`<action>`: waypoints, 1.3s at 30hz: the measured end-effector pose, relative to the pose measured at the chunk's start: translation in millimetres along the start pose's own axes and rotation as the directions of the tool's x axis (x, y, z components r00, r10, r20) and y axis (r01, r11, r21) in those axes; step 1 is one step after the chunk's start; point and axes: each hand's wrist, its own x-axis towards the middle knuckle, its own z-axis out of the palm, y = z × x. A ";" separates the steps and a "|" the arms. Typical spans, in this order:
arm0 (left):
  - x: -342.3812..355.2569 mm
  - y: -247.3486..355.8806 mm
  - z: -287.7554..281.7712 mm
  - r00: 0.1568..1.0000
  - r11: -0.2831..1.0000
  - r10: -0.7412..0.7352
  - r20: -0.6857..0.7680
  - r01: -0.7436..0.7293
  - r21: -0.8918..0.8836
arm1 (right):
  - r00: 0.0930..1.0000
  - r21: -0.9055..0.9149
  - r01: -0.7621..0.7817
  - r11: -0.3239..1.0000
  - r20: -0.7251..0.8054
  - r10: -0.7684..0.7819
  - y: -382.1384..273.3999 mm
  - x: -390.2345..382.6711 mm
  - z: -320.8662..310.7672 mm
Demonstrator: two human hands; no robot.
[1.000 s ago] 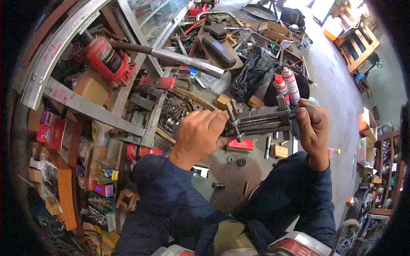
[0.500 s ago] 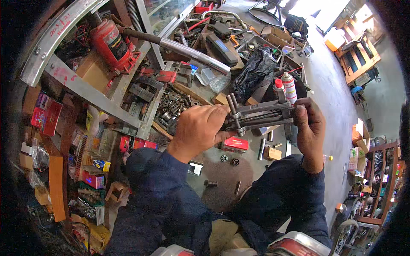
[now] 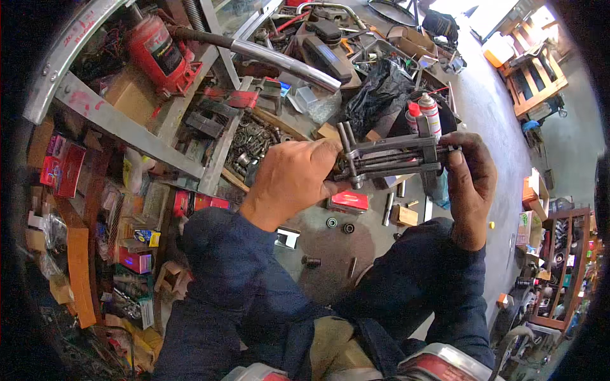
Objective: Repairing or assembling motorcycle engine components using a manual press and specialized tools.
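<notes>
A dark steel screw puller is held level in front of me, its long threaded screw between two side bars. My left hand is closed around the left end, close to the crossed rods there. At the opposite end, thumb and fingers of my right hand pinch the tip that sticks out past the crosspiece. On the floor beneath lie a red box, two small bearing rings, a dark bolt and a thin pin.
A tray of loose metal parts lies left of my hands, below a red bottle jack and a grey metal frame. Spray cans and a black plastic bag stand beyond. Crowded shelves line the right.
My right hand has shifted a little right, and its fingers now pinch the protruding tip. The crosspiece sits farther right from the left end. My left hand keeps its hold.
</notes>
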 end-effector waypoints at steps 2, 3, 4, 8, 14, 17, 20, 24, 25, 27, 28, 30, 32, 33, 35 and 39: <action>-0.9 -1.3 -0.1 1.000 0.999 -0.023 0.017 0.024 -0.046 | 1.000 -0.031 0.030 0.999 -0.007 -0.030 -2.9 -1.6 2.2; -1.1 -2.3 0.3 0.999 0.999 -0.019 0.040 0.021 -0.046 | 1.000 -0.081 0.023 0.996 0.021 -0.021 -4.3 -1.8 3.0; -1.4 -3.5 1.2 0.998 0.999 -0.014 0.061 0.017 -0.045 | 0.999 -0.122 0.038 0.992 0.036 -0.034 -5.4 -2.0 3.1; -3.0 -3.1 11.1 0.998 0.993 -0.056 0.035 0.060 -0.103 | 0.974 -0.233 0.208 0.950 0.137 -0.180 -6.1 0.9 2.9; -4.2 -0.5 27.0 0.977 0.936 -0.213 -0.018 0.199 -0.290 | 0.971 -0.308 0.238 0.921 0.110 -0.213 -3.0 4.8 0.3; -4.4 -1.7 27.0 0.983 0.969 -0.164 -0.082 0.145 -0.202 | 0.985 -0.440 0.173 0.881 0.082 -0.153 -2.4 6.0 -2.1; -4.3 -1.2 24.6 0.981 0.956 -0.190 -0.029 0.179 -0.233 | 0.990 -0.551 0.144 0.822 0.085 -0.116 -1.8 7.1 -5.4; -3.1 1.7 21.2 0.974 0.949 -0.223 0.029 0.224 -0.221 | 0.993 -0.638 0.121 0.760 0.080 -0.091 0.4 9.8 -7.3; -2.9 3.0 21.0 0.974 0.944 -0.225 0.038 0.227 -0.237 | 0.993 -0.639 0.114 0.761 0.090 -0.073 1.2 10.5 -7.0; -3.7 5.6 21.1 0.973 0.939 -0.227 0.046 0.231 -0.254 | 0.993 -0.640 0.108 0.761 0.102 -0.055 1.6 11.3 -4.5; -4.6 6.9 21.7 0.958 0.913 -0.265 0.107 0.285 -0.293 | 0.997 -0.625 0.078 0.777 0.067 -0.046 1.4 11.7 -2.8; -6.2 7.9 24.1 0.943 0.883 -0.286 0.170 0.328 -0.335 | 0.999 -0.615 0.044 0.787 0.024 -0.037 -0.6 12.4 1.1; -8.0 6.6 27.1 0.959 0.674 -0.191 0.209 0.282 -0.683 | 1.000 -0.594 0.015 0.804 -0.002 -0.021 -3.9 13.9 4.4; -10.6 6.6 27.9 0.965 0.487 -0.093 0.244 0.258 -0.835 | 1.000 -0.537 0.019 0.843 0.024 -0.008 -5.8 14.9 5.7; -10.4 8.7 32.8 0.915 0.204 -0.018 0.403 0.398 -0.895 | 0.992 -0.536 0.075 0.841 0.125 -0.008 -9.1 19.0 7.2; -10.0 24.1 39.6 0.802 -0.151 0.118 0.586 0.598 -0.787 | 0.983 -0.436 0.032 0.899 0.176 0.050 -8.6 29.7 8.4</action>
